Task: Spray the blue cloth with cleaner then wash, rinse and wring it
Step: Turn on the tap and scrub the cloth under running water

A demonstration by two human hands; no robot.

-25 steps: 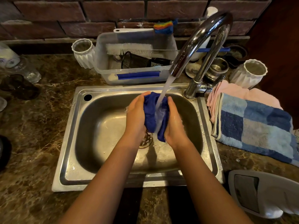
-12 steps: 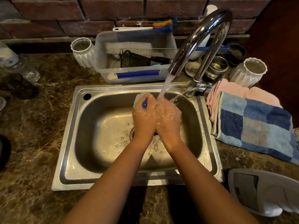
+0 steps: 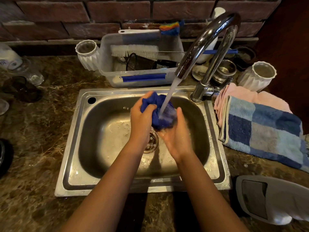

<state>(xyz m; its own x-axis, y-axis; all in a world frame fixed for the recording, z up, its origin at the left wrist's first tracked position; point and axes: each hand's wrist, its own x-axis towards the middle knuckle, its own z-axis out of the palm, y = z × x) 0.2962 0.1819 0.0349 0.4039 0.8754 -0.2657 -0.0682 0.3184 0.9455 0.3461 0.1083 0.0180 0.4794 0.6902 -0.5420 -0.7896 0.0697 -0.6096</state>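
- Standing at the near edge of the counter [image 3: 41,195], the person reaches both forearms out over the sink [image 3: 215,173], which sits in the middle of the scene.
- Right hand [image 3: 175,134]: palm turned upward, fingers loosely cupped and mostly relaxed. It supports the blue cloth [image 3: 160,119] from below and from the right side. The hand is blurred, so whether the fingertips curl round the fabric cannot be told.
- Left hand [image 3: 142,114]: fingers and thumb curled into the upper left part of the bundle, holding it in a firm grasp. This hand lies slightly farther into the basin than the right.
- Cloth position: bunched into a ball between the two hands, above the drain [image 3: 151,141] and clear of the basin floor. The bundle shows no clear long axis; its bulk leans from the far left grasp down toward the near right palm.
- Water stream [image 3: 168,97]: falls from the faucet [image 3: 207,39] at far right and strikes the right half of the bundle, just above the cupped palm.
- Judgement: rinsing is under way and wringing is not yet done. A wring calls for the cloth drawn out lengthwise left to right, and the left hand already holds one end.
- Far side: a plastic tub [image 3: 138,77] with a brush stands behind the sink; a checked towel [image 3: 264,134] lies to the right.
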